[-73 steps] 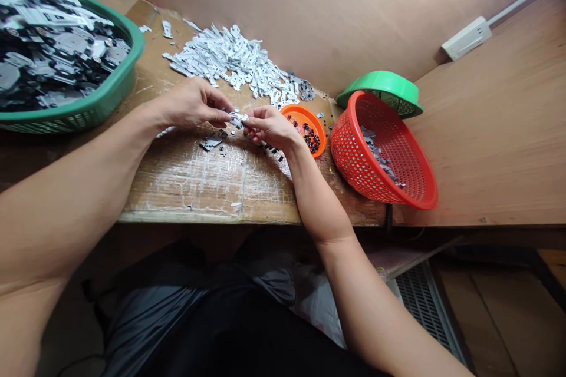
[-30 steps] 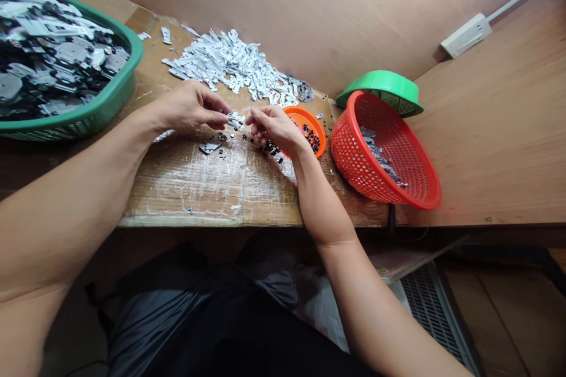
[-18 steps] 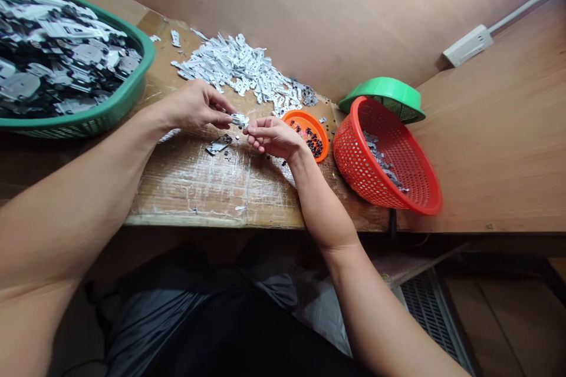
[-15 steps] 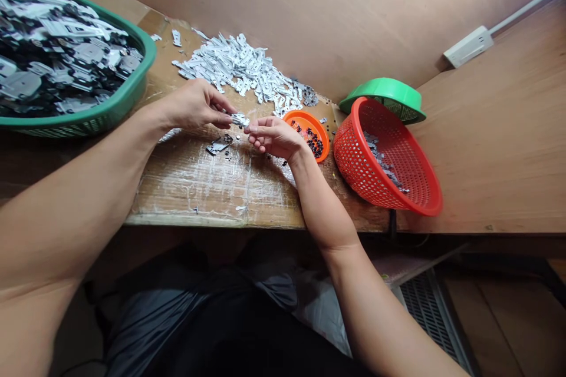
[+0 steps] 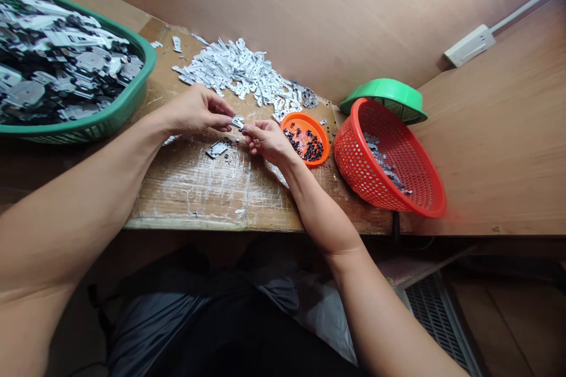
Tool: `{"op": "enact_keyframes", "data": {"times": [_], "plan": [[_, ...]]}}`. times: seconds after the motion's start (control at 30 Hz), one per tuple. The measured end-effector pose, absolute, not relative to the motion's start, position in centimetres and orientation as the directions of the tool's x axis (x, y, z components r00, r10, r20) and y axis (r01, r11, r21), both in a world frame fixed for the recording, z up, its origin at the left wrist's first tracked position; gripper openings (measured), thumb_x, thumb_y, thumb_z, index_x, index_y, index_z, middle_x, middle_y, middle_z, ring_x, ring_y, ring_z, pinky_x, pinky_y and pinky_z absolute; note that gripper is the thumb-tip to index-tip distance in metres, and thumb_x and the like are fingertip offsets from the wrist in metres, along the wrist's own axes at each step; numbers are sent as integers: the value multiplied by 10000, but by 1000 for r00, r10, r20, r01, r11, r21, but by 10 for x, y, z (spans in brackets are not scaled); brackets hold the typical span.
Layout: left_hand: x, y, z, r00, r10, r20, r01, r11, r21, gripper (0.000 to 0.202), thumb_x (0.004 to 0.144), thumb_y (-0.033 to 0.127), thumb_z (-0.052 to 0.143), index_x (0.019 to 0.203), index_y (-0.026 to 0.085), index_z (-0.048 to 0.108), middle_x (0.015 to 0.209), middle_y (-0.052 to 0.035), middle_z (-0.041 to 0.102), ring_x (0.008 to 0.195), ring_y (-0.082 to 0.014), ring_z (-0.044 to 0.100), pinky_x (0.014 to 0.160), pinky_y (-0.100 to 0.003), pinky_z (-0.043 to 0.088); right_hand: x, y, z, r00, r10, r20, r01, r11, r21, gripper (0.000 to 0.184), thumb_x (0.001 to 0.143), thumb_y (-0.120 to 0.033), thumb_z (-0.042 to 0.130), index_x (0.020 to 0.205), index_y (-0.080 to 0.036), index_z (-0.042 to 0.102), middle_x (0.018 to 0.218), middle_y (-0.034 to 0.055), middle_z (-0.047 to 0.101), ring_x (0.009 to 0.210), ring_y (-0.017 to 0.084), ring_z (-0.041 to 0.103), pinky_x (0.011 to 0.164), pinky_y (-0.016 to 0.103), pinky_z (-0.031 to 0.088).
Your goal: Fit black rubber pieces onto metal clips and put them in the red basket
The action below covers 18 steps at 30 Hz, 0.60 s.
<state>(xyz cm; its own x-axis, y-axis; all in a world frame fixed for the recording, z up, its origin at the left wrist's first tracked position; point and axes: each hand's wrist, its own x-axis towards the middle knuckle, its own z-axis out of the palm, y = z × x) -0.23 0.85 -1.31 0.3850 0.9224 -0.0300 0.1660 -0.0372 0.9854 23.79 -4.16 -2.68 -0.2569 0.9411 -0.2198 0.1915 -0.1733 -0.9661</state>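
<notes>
Between my fingertips is a small silvery stamped metal part [image 5: 237, 122]. My left hand [image 5: 201, 111] pinches it from the left. The closed fingertips of my right hand [image 5: 266, 140] meet its right end; whether they also grip a smaller piece is hidden. Just below, a flat grey metal plate with dark fittings [image 5: 218, 148] lies on the worktop [image 5: 190, 188], with tiny dark bits beside it. Right of my right hand sits an orange dish [image 5: 326, 140] holding many small black pieces [image 5: 313, 148]. A heap of similar silvery metal parts [image 5: 241, 68] spreads behind my hands.
At left stands a green basket [image 5: 148, 62] piled with metal assemblies [image 5: 66, 65]. A red basket [image 5: 354, 156] tilts at right with metal parts inside, a bright green basket [image 5: 389, 94] behind it. Wooden panels enclose the bench; a white socket strip [image 5: 471, 46] is fixed there.
My right hand has shifted slightly left and down along the metal part. My left hand keeps its pinch. The whole view has moved a little.
</notes>
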Motion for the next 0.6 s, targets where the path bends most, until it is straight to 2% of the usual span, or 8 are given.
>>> {"op": "enact_keyframes", "data": {"times": [0.1,0.2,0.37,0.47,0.6], "plan": [[6,4,-19,331,942,-53,96,22,995,308,810,317,1181,891,230,897,783,-84,841,843,-318,904,853,-437,751,235,-43,-24,-161,965,-207,190,-175,-966,609,1082,-543,1090,814,-274,614,669,-56,654,587,108,513,544,241,469],[11,2,-26,349,935,-59,80,33,996,339,786,335,1201,878,247,886,746,-83,807,763,-304,860,783,-438,713,233,-46,-24,-165,972,-170,223,-131,-966,611,1073,-531,1102,806,-273,617,680,-47,662,579,115,514,529,251,471],[14,-1,-25,382,924,16,130,-71,989,328,810,374,1156,756,250,857,717,-92,797,691,-264,784,684,-388,640,232,-45,-31,-201,976,-88,239,-38,-970,576,1091,-608,1065,845,-265,673,748,-24,708,649,140,565,586,274,494],[18,-5,-22,372,926,66,155,-132,979,287,875,359,1088,758,237,856,727,-85,802,686,-230,759,656,-346,607,234,-43,-36,-205,979,-15,258,39,-965,605,1112,-645,1022,815,-262,661,734,-24,677,672,147,526,606,285,427],[25,-11,-24,330,940,90,136,-141,981,254,922,325,1050,786,238,854,734,-78,806,681,-218,755,651,-337,605,236,-38,-43,-179,978,103,263,149,-953,617,1127,-680,974,801,-268,651,720,-32,653,723,168,531,680,297,438]]}}
